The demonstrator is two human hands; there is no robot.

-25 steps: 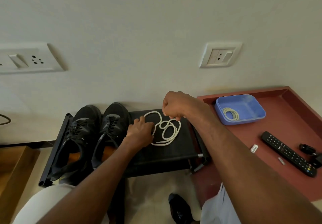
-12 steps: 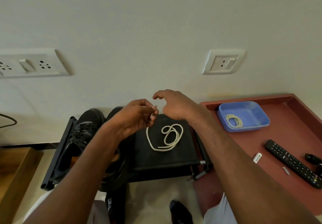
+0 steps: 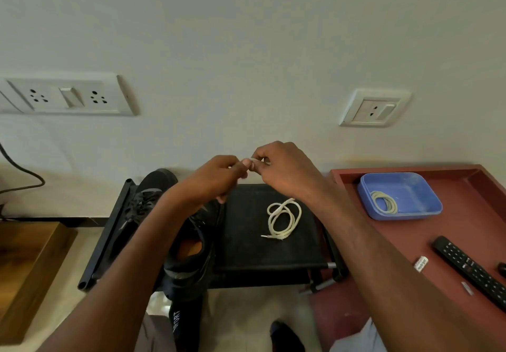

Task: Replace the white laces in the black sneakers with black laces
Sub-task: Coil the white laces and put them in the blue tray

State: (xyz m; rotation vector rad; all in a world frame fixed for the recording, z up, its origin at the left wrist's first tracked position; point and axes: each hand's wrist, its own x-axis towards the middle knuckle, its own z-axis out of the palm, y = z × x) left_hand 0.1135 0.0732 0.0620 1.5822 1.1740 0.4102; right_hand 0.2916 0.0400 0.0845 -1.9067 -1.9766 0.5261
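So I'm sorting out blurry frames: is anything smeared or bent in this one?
Head view: the left hand is motion-blurred at the fingertips, the right hand a little; the white lace on the black stand is sharp; wide-angle bending tilts both wall sockets; soft light, no glare.

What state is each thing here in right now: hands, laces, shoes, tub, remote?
Left hand: raised, fingers pinching one end of a white lace.
Right hand: raised, pinching the same lace end.
White lace on rack: loosely coiled, lying free.
Lace in blue tub: coiled, at rest.
Blue tub: upright on the red table.
Sneakers: on the rack, side by side.
Remote: lying flat.
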